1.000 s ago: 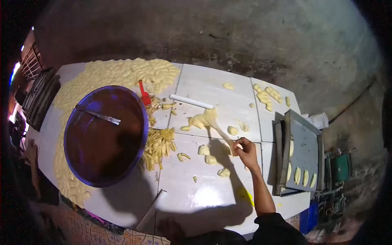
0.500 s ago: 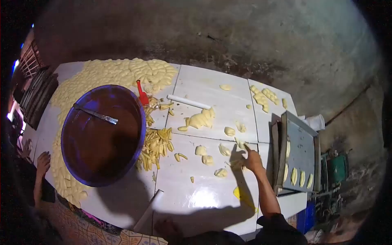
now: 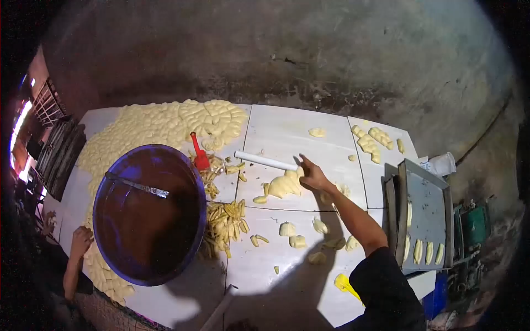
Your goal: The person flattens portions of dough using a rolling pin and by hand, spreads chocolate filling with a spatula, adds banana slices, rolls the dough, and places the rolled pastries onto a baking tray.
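My right hand reaches over the middle of the table with its fingers apart. Its fingertips are at the right end of a white rod, like a rolling pin; I see no grip closed round it. Just below the hand lies a flattened piece of pale dough. Smaller dough pieces are scattered nearer to me, partly under my forearm and its shadow. My left hand cannot be made out in the dark at the bottom edge.
A large purple basin of brown contents stands left, with a flat tool across it. Dough pieces cover the table's far left. A red scoop lies beside filling strips. Metal trays stand right. A co-worker's hand is at left.
My right hand has moved away and left, from the small dough pieces near the tray to the white rod's end. The view has shifted, and the co-worker's hand is closer to the basin.
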Tool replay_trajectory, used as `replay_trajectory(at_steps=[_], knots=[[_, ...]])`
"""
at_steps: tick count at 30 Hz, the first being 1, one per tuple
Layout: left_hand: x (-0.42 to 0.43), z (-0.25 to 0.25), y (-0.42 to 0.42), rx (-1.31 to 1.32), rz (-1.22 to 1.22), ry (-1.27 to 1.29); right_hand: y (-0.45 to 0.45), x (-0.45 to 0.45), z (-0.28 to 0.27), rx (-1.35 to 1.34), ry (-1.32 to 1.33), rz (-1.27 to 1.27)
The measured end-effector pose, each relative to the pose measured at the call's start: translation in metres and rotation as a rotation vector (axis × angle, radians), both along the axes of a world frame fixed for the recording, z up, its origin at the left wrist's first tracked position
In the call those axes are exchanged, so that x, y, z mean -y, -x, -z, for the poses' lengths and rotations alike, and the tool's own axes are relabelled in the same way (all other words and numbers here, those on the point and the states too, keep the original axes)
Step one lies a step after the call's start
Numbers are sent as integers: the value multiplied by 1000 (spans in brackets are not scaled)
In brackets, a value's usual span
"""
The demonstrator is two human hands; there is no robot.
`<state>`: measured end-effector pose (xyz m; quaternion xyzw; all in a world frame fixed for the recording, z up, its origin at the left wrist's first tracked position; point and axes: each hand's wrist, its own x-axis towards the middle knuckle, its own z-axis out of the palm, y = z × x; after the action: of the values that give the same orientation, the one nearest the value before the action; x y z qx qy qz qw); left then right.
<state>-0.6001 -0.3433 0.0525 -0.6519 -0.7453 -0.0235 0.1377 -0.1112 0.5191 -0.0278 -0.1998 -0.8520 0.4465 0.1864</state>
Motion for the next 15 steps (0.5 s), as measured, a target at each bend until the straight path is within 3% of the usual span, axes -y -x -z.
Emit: replay_trajectory(at_steps=[2, 4, 6, 7, 8, 9, 10, 12, 15], knots=[[31, 24, 24, 266, -121, -75, -2, 6, 4, 109, 187, 25], [62, 53, 52, 713, -194, -237, -20, 32, -10, -36, 274, 134], [50, 41, 28, 1641, -146, -857, -43, 49, -28, -228, 338, 187], [48, 37, 23, 1417, -236, -851, -54, 32, -10, -149, 289, 244], [43, 39, 11, 985, -394, -717, -67, 39, -19, -249, 347, 230], [33, 42, -9, 610, -528, -612, -82, 38, -24, -275, 463, 260], [14, 45, -41, 396, -623, -583, -97, 35, -29, -301, 581, 290], [-31, 50, -118, 232, -708, -614, -118, 35, -47, -591, 764, 207], [-124, 49, -263, 234, -762, -683, -142, 42, -86, -715, 792, 148]])
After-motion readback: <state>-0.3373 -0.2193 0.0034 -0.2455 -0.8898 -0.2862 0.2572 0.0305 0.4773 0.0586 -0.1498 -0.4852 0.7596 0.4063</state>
